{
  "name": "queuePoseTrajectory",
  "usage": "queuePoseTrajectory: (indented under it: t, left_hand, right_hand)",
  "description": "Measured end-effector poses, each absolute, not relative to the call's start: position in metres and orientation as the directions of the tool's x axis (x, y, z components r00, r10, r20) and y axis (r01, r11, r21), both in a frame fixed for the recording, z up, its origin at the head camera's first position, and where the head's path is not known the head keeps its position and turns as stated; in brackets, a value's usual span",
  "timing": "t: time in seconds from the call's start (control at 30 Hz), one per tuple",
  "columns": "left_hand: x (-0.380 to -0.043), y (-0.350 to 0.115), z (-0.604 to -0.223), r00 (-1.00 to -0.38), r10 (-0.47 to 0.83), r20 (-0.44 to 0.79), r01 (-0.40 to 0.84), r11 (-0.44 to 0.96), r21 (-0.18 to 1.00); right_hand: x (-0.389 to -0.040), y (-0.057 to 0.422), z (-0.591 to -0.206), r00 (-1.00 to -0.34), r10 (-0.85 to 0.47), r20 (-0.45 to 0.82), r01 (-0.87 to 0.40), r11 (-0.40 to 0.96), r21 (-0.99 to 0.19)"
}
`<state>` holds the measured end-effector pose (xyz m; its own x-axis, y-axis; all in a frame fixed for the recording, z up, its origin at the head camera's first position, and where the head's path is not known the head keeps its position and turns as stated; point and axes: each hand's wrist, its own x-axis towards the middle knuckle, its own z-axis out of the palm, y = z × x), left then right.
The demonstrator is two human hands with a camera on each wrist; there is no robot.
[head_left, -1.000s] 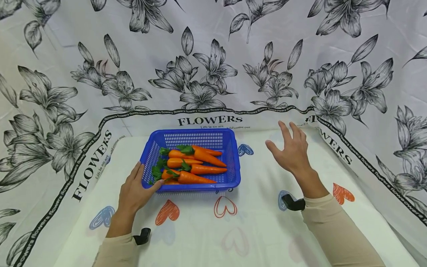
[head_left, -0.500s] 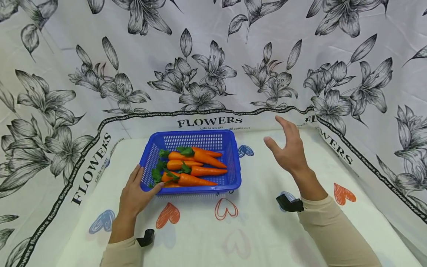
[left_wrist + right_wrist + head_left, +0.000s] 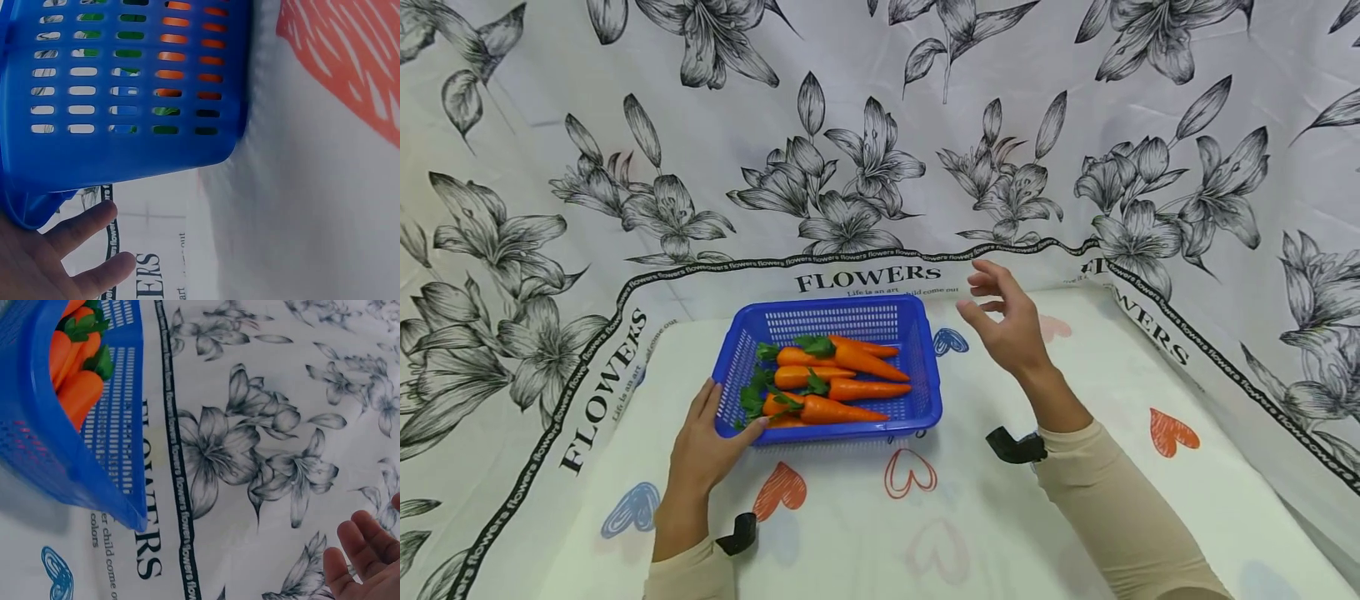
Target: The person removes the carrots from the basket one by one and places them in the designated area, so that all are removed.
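A blue plastic basket (image 3: 925, 367) with slotted walls sits on the table. Inside lie several orange carrots (image 3: 868, 389) with green leafy tops toward the left. At the front left corner, my left hand (image 3: 700, 450) rests against the basket, its thumb over the rim and its fingers along the left side. The left wrist view shows two fairly straight fingers (image 3: 81, 231) spread beside the basket's wall. My right hand (image 3: 1011, 329) hovers right of the basket, apart from it, with bent, loose fingers and nothing in them. In the right wrist view, only its fingertips (image 3: 356, 550) show.
A white tablecloth (image 3: 850, 542) printed with red and blue hearts covers the table. Behind and at both sides hangs a white curtain (image 3: 880, 217) with black flower drawings and lettering. Each wrist carries a black camera mount, such as the right mount (image 3: 1017, 446).
My right hand has moved left toward the basket, with its fingers bending more. The left hand stays at the basket's corner. The carrots have not shifted within the basket.
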<state>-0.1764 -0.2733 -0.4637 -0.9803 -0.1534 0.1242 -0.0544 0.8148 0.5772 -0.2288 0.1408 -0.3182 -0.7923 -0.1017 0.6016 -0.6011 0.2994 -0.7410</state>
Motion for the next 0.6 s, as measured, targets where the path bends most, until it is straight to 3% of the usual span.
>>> queuePoseTrajectory:
  t: [0.23,0.6]
  left_hand:
    - [-0.179,-0.273,-0.461,-0.977,-0.158,0.142,-0.048,0.816,0.576]
    - [-0.176,-0.267,-0.463,-0.976,-0.187,0.112,-0.087,0.805,0.587]
  right_hand:
    - [-0.247,0.12,-0.319,-0.816,-0.154,0.557,-0.578,0.207,-0.789]
    - [-0.298,0.096,-0.365,-0.848,-0.271,0.455,-0.502,0.138,-0.854]
